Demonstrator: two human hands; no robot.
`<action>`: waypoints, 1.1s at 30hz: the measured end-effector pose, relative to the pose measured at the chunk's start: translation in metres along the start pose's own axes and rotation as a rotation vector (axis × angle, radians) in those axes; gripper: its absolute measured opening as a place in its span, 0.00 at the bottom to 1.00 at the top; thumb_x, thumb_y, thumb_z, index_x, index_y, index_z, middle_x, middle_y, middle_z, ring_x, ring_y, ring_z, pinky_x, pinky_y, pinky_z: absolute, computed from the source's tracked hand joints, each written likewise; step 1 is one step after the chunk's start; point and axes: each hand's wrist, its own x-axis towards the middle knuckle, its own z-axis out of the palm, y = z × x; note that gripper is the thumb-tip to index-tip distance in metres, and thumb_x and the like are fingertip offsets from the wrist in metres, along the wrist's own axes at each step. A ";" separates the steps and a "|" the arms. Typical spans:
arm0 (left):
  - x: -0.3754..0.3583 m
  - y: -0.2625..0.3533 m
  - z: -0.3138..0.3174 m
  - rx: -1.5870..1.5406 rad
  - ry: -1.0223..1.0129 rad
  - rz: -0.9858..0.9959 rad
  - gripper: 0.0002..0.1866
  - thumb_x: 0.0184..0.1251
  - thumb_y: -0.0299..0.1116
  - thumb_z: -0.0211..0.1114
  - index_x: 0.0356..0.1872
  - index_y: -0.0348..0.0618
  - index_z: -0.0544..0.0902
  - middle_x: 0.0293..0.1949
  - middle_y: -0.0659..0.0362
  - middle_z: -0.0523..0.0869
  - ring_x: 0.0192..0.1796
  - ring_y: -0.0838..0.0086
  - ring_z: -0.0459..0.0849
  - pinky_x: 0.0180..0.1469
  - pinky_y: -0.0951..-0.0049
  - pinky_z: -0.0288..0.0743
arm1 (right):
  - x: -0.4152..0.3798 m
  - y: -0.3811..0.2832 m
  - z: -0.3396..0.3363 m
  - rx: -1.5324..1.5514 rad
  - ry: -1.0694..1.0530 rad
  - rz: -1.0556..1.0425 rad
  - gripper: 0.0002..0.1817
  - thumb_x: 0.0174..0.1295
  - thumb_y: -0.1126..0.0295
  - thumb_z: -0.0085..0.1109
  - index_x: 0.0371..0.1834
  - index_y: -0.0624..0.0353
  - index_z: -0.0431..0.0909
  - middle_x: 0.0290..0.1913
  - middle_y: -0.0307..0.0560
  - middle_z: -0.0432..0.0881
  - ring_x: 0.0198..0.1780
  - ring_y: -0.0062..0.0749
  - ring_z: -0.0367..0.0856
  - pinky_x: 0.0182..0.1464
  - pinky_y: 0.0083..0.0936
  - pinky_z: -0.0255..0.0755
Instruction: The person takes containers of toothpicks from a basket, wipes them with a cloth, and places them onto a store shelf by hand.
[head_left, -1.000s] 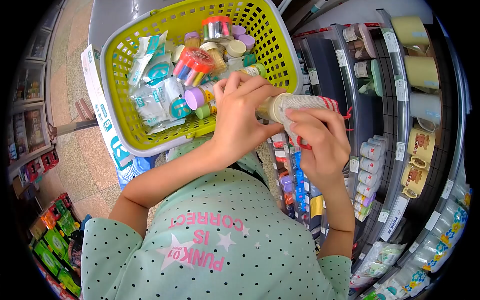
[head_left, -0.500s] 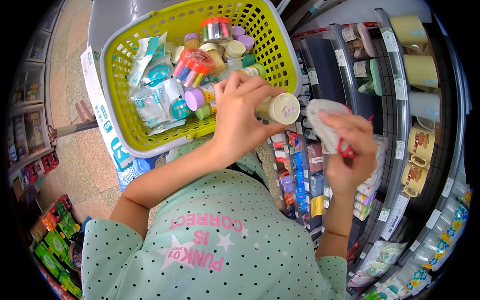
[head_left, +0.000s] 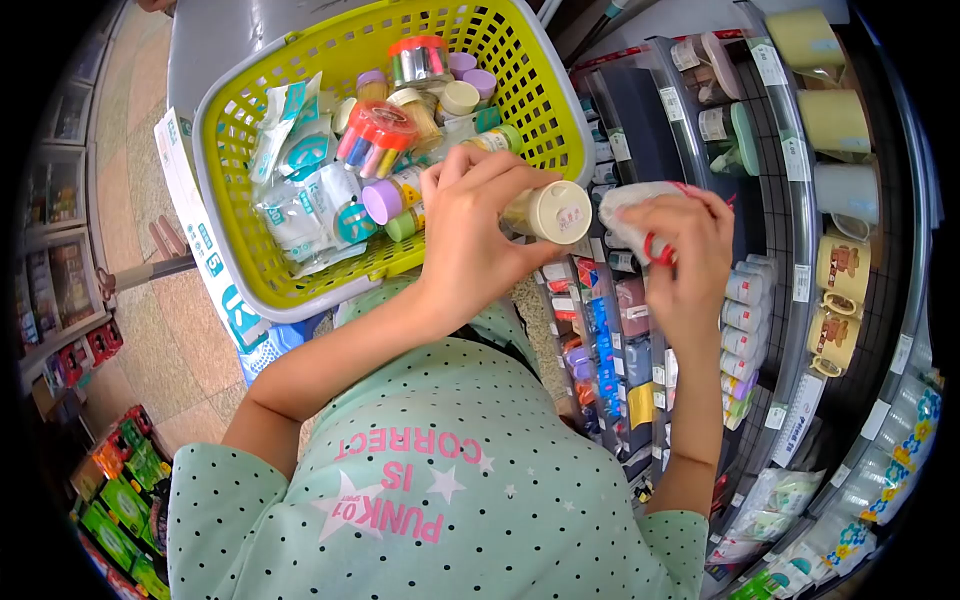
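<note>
My left hand is closed round a small round jar with a cream lid, tilted so that the lid faces up and to the right. Pale printed marks show on the lid. Just right of the jar, my right hand grips a crumpled whitish cloth with red edging, a small gap from the lid. Behind my left hand stands a yellow-green basket with a grey rim. It holds a red-lidded jar of coloured sticks, purple-lidded jars and white-and-teal packets.
On the right, shelves carry yellow mugs, packaged slippers and bagged goods, with price tags along their edges. A white-and-teal box leans along the basket's left side. Green packs lie at the lower left, by the tiled floor.
My right hand has moved a little left and up with the cloth, closer to the jar lid. My left hand keeps the jar in nearly the same place.
</note>
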 end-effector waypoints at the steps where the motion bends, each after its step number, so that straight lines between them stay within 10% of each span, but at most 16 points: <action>1: -0.001 0.000 0.001 0.007 -0.004 0.003 0.27 0.35 0.36 0.86 0.44 0.49 0.90 0.40 0.63 0.85 0.50 0.64 0.76 0.56 0.64 0.63 | -0.001 0.000 -0.001 0.015 0.042 0.005 0.18 0.46 0.86 0.59 0.40 0.53 0.80 0.41 0.35 0.88 0.45 0.31 0.85 0.65 0.43 0.66; 33: -0.001 0.002 0.003 -0.029 -0.031 0.035 0.29 0.34 0.33 0.86 0.46 0.49 0.90 0.40 0.63 0.87 0.48 0.66 0.77 0.55 0.65 0.66 | -0.014 -0.014 0.017 0.157 0.164 0.048 0.20 0.39 0.90 0.57 0.35 0.55 0.77 0.42 0.34 0.90 0.45 0.31 0.85 0.64 0.46 0.67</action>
